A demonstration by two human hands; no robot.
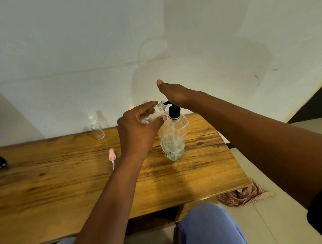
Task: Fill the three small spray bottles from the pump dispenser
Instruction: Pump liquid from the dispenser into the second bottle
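1. The left hand (138, 126) grips a small spray bottle (157, 112), tilted, with its open neck touching the spout of the pump dispenser (173, 134).
2. The dispenser stands on the table (67, 181), just right of and below the grip.
3. The right hand (175, 93) rests on the pump head, above and right of the grip.
4. A loose spray cap (112, 157) lies on the table, below and left of the grip.
5. A second small bottle (96, 128) stands farther left, near the table's back edge.
6. A cloth (242, 194) lies on the floor, well right of and nearer than the grip.

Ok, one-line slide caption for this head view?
Left hand tilts an uncapped spray bottle to the pump dispenser nozzle while right hand presses the pump.
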